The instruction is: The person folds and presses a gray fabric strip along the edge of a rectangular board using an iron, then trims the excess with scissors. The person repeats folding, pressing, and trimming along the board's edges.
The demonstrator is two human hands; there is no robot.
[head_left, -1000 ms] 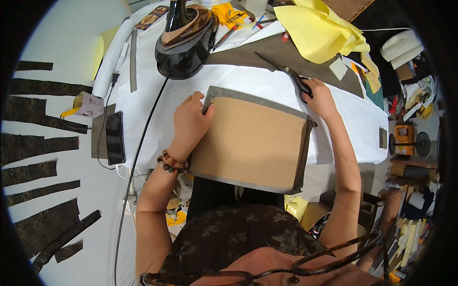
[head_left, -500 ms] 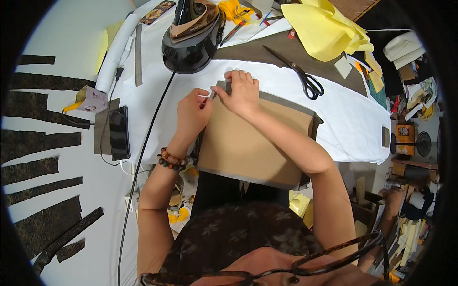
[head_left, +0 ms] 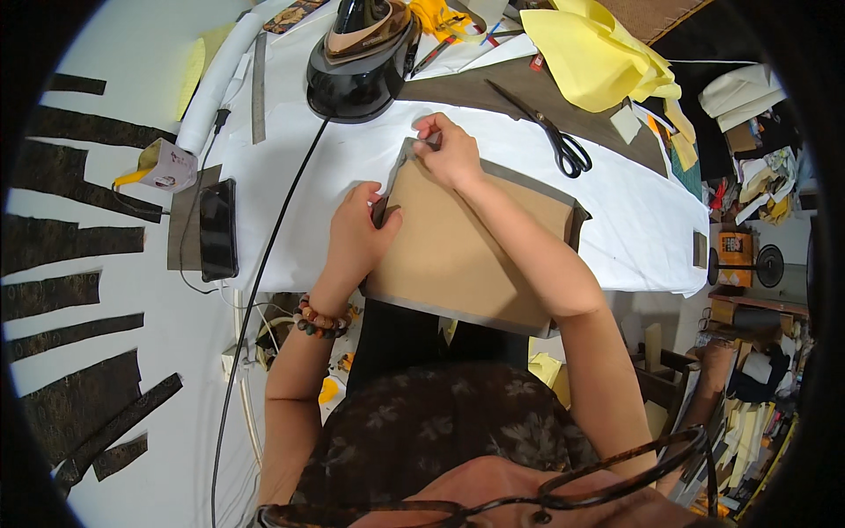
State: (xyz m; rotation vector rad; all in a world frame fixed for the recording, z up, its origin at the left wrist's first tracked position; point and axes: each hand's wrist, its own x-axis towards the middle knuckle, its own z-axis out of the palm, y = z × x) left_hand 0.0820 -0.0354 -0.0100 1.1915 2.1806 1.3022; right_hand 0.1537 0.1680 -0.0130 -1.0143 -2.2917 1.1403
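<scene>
A tan board point(head_left: 431, 251) with dark grey fabric edging point(head_left: 519, 179) lies at the table's near edge, tilted slightly, its lower part over my lap. My left hand point(head_left: 359, 231) is closed on the board's left side, the dark edging between thumb and fingers. At the far left corner, my right hand point(head_left: 452, 155) pinches the dark fabric there; its fingertips are curled and partly hidden. My right forearm crosses over the board. A loose flap of dark fabric stands up at the board's right corner.
Black scissors point(head_left: 550, 132) lie beyond the board. An iron point(head_left: 356, 62) on its black base stands at the back, its cord point(head_left: 273, 242) running past my left arm. Left are a phone point(head_left: 218, 231) and a metal ruler point(head_left: 259, 88). Yellow fabric point(head_left: 598, 57) is heaped at the far right.
My left hand has slid nearer along the board's left side, away from the corner. My right hand has shifted slightly farther out, its fingers now curled into a pinch at the corner.
</scene>
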